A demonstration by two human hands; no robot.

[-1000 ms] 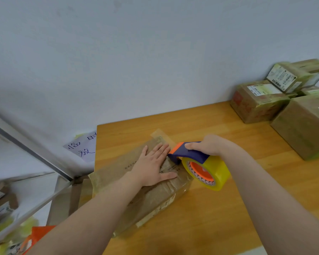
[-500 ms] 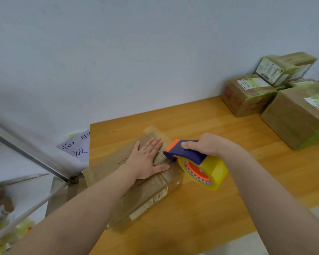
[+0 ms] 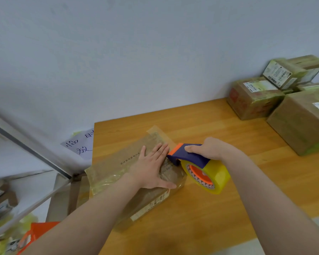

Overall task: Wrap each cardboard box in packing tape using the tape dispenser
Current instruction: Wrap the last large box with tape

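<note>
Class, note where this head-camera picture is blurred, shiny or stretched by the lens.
Head view: stacked boxes at right and shelf clutter lower left are smeared; tape dispenser fairly sharp; taped cardboard box shows faint sheen; forearms stretch toward the corners; shadows faint.

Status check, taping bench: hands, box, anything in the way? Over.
Left hand flat on the cardboard box. Right hand grips the tape dispenser, nose at the box top. Other boxes stacked far right, well apart.

This looks like a small parcel-packing room. Taped cardboard boxes [image 3: 256, 97] with shipping labels are stacked on a wooden surface [image 3: 219, 129] against a plain wall [image 3: 136, 52]. A handwritten paper sign [image 3: 80, 144] hangs beside a metal shelf frame [image 3: 31, 150].
</note>
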